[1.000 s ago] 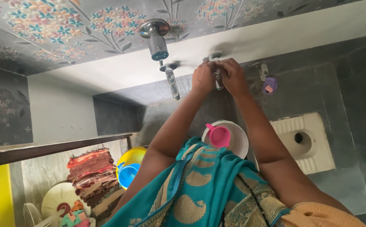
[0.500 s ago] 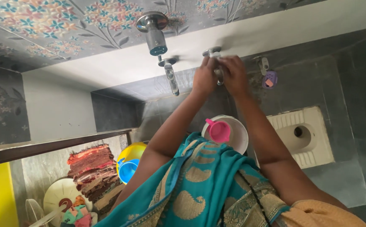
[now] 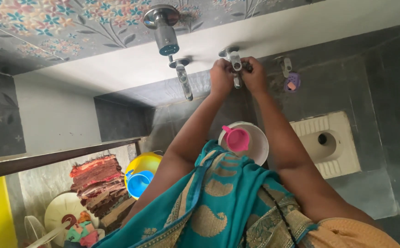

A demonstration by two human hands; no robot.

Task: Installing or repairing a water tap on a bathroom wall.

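Both hands' grip closes on the wall tap [image 3: 233, 62]: left hand [image 3: 221, 77] at nine o'clock, right hand [image 3: 254, 76] at three, directly above a white bucket [image 3: 257, 140] holding a pink mug [image 3: 236, 139].

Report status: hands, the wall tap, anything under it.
Left hand and right hand both closed on the metal wall tap. White bucket with pink mug sits below. Nothing blocking the hands.
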